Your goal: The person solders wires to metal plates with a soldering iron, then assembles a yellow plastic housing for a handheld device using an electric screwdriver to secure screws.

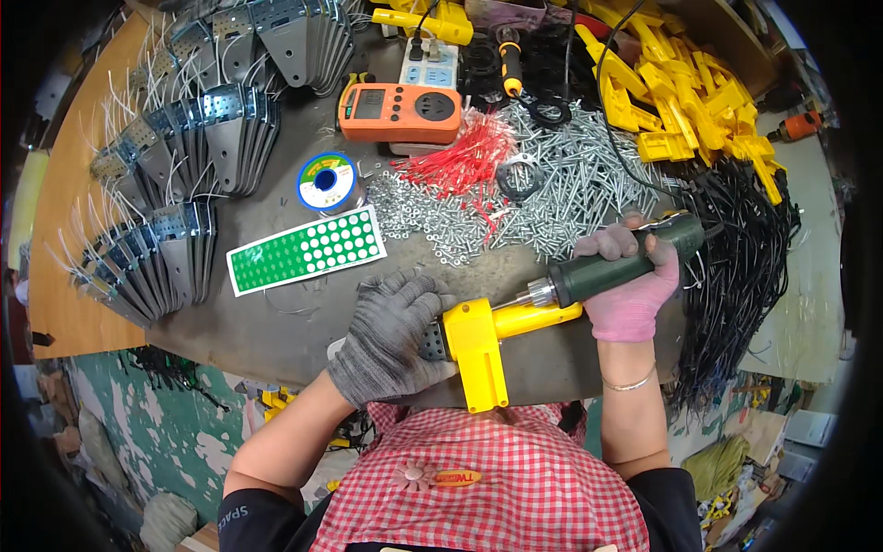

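Note:
My left hand [394,339], in a grey knit glove, is closed around a metal plate joined to a yellow plastic housing [475,359]. The housing lies at the front edge of the table, with a yellow handle-like arm reaching right. In a pink glove with bare fingertips, my right hand [635,281] grips a dark green electric screwdriver [598,274]. The tool lies sideways and its bit points left, at the upper right side of the housing. Whether the bit sits on a screw I cannot tell.
Behind my hands lies a heap of screws [570,175] beside red wire pieces [469,152]. Yellow parts [690,92] and black cables [736,267] fill the right. Metal plates [239,138] stand in rows at left, near a solder spool [326,182], green sticker sheet [308,248] and orange meter [398,112].

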Tool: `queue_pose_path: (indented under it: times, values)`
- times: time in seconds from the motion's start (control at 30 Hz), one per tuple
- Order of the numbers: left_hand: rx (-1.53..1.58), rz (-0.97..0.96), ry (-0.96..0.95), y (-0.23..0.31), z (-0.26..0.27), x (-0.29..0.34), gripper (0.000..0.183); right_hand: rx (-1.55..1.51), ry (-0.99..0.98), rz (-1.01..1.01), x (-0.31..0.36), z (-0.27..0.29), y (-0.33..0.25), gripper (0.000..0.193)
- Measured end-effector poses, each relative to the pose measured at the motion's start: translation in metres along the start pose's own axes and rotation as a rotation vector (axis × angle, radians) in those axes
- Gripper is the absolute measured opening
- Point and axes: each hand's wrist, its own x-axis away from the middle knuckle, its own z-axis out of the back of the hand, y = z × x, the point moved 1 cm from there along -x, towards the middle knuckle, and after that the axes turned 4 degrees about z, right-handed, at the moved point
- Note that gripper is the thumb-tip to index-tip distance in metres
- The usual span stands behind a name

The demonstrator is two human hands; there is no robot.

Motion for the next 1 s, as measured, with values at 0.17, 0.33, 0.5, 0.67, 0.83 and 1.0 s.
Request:
queue_pose_path:
  times: [0.17,0.33,0.5,0.67,0.83,1.0]
  values:
    - [0.263,0.043,-0.076,-0.012,0.015,-0.011,0.042,-0.003,0.099,0.007,0.0,-0.006,0.005,0.029]
    - [-0.066,0.399,0.136,-0.021,-0.011,-0.042,0.015,-0.003,0.022,0.005,0.003,-0.004,0.004,0.031]
    - [-0.188,0.386,-0.005,-0.018,-0.016,-0.062,0.016,-0.01,-0.001,0.008,0.003,0.001,0.003,0.03]
    - [-0.184,0.299,-0.041,-0.029,-0.019,-0.055,0.018,-0.003,0.012,0.01,0.006,-0.001,0.005,0.031]
    - [-0.026,0.164,0.153,-0.022,-0.01,-0.042,0.015,-0.01,0.002,0.018,0.003,0.004,0.004,0.03]
    - [0.206,0.327,0.334,0.003,0.003,0.014,0.023,-0.006,-0.009,0.027,0.003,0.0,0.005,0.029]
